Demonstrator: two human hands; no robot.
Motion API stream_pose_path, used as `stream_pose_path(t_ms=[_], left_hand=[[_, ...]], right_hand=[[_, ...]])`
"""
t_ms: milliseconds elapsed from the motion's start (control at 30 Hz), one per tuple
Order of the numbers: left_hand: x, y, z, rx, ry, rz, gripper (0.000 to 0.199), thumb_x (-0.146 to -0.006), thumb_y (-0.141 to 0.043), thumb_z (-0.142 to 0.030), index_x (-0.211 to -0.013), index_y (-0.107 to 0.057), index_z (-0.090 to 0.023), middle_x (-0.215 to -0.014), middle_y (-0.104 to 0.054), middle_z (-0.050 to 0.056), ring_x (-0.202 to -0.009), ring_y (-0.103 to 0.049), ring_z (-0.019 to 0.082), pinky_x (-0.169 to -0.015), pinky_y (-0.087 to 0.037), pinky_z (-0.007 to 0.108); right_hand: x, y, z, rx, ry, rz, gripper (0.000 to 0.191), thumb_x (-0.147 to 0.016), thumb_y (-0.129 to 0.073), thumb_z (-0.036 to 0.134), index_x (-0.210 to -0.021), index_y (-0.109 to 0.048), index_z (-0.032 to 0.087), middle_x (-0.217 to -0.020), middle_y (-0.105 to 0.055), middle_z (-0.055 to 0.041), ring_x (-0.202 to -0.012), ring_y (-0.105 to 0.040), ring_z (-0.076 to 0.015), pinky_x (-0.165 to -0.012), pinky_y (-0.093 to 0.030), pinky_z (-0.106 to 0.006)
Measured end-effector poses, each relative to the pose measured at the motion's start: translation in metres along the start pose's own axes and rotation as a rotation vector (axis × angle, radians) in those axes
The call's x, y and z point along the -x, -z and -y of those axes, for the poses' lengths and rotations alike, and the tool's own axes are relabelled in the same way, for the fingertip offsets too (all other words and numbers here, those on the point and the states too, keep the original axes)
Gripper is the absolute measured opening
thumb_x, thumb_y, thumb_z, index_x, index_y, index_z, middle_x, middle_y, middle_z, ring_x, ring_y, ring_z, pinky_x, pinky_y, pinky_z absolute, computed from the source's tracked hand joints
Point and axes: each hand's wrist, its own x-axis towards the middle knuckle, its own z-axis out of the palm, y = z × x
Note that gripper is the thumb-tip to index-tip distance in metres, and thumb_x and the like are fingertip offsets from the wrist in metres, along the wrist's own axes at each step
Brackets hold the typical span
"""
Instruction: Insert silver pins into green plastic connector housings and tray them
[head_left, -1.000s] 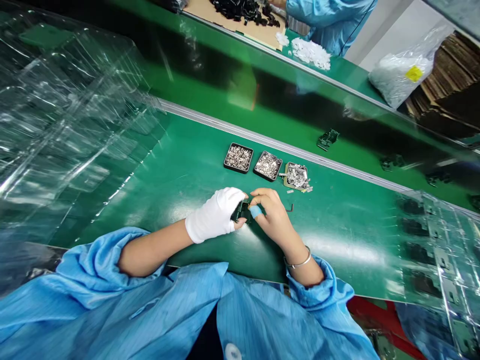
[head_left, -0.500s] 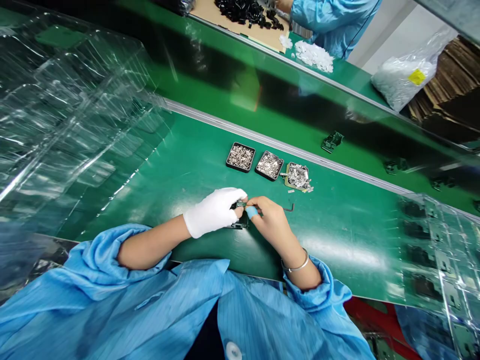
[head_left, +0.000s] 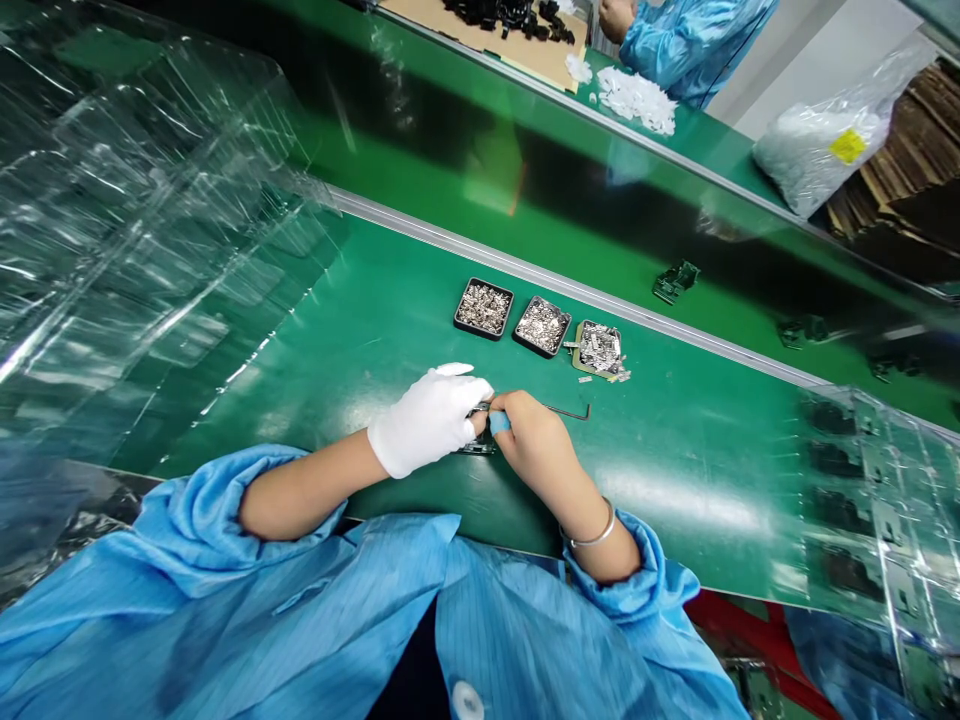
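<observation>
My left hand (head_left: 426, 420), in a white glove that leaves fingertips bare, is closed around a small dark part with metal edges (head_left: 478, 446), low over the green table. My right hand (head_left: 534, 430), bare with a blue cover on the thumb, pinches at the same spot, touching the left fingertips. What its fingers hold is hidden. Just beyond the right knuckles a thin L-shaped hex key (head_left: 577, 412) shows. Farther back stand two black trays of small metal pieces, the left tray (head_left: 484, 308) and the middle tray (head_left: 541, 326), beside a yellowish tray (head_left: 600, 348) of flat metal pieces.
Clear plastic trays (head_left: 150, 210) are stacked at the left. More clear trays (head_left: 862, 500) with dark parts stand at the right. A metal rail (head_left: 525, 265) borders a raised green ledge, where green parts (head_left: 675, 283) lie. Beyond, a co-worker's blue sleeve (head_left: 675, 50) shows.
My right hand has curled in more, with its knuckles turned up. More of the hex key's shaft shows beyond it. The left glove has shifted slightly. The view has tilted a little.
</observation>
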Motion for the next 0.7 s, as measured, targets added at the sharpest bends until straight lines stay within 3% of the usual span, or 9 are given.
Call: stream_pose_path(t_ms=[167,233,333,433,600,700], left_hand=[[0.000,-0.001,0.002,0.063,0.023,0.021,0.014,-0.080,-0.046,-0.013,-0.076,-0.058,-0.018,-0.069,-0.061,0.001,-0.072,-0.061,0.018,-0.107,-0.040,0.041],[0.001,0.001,0.007,0.195,0.059,0.012,0.016,-0.083,-0.046,-0.020,-0.088,-0.061,-0.017,-0.082,-0.065,0.003,-0.082,-0.063,0.020,-0.104,-0.043,0.041],[0.004,0.004,0.014,0.403,0.138,-0.080,0.038,-0.086,-0.050,-0.037,-0.116,-0.054,-0.015,-0.115,-0.062,0.010,-0.107,-0.060,0.023,-0.099,-0.048,0.038],[0.008,0.002,0.015,0.382,0.095,-0.077,0.055,-0.080,-0.058,-0.043,-0.125,-0.048,-0.013,-0.131,-0.054,0.014,-0.122,-0.052,0.028,-0.106,-0.043,0.041],[0.014,-0.009,0.009,0.257,0.105,0.069,0.058,-0.074,-0.063,-0.025,-0.128,-0.044,-0.014,-0.130,-0.054,0.014,-0.120,-0.054,0.029,-0.103,-0.046,0.042],[0.017,-0.010,0.013,0.305,0.146,0.092,0.066,-0.070,-0.068,-0.025,-0.129,-0.040,-0.016,-0.129,-0.055,0.013,-0.118,-0.055,0.028,-0.099,-0.047,0.040]], right_hand=[[-0.002,0.000,0.003,-0.017,-0.034,-0.004,0.028,-0.073,-0.044,0.006,-0.095,-0.056,0.018,-0.091,-0.064,-0.0082,-0.085,-0.061,-0.0206,-0.076,-0.049,-0.030],[-0.003,0.003,0.001,-0.059,-0.081,-0.033,0.024,-0.075,-0.045,0.008,-0.093,-0.056,0.019,-0.090,-0.065,-0.0071,-0.083,-0.061,-0.0194,-0.074,-0.048,-0.029],[-0.003,0.009,-0.008,-0.116,-0.218,-0.088,0.018,-0.079,-0.044,0.011,-0.089,-0.057,0.019,-0.082,-0.064,-0.0043,-0.073,-0.059,-0.0170,-0.069,-0.045,-0.026],[0.001,0.015,-0.024,-0.143,-0.298,-0.054,0.018,-0.082,-0.043,0.012,-0.089,-0.059,0.018,-0.077,-0.065,-0.0029,-0.068,-0.059,-0.0162,-0.067,-0.044,-0.026],[0.012,0.025,-0.057,-0.049,-0.225,-0.012,0.020,-0.084,-0.049,0.014,-0.097,-0.063,0.019,-0.097,-0.067,-0.0077,-0.091,-0.059,-0.0214,-0.082,-0.045,-0.033],[0.016,0.025,-0.070,0.040,-0.149,0.084,0.020,-0.081,-0.049,0.010,-0.093,-0.062,0.017,-0.094,-0.063,-0.0098,-0.091,-0.054,-0.0240,-0.083,-0.044,-0.036]])
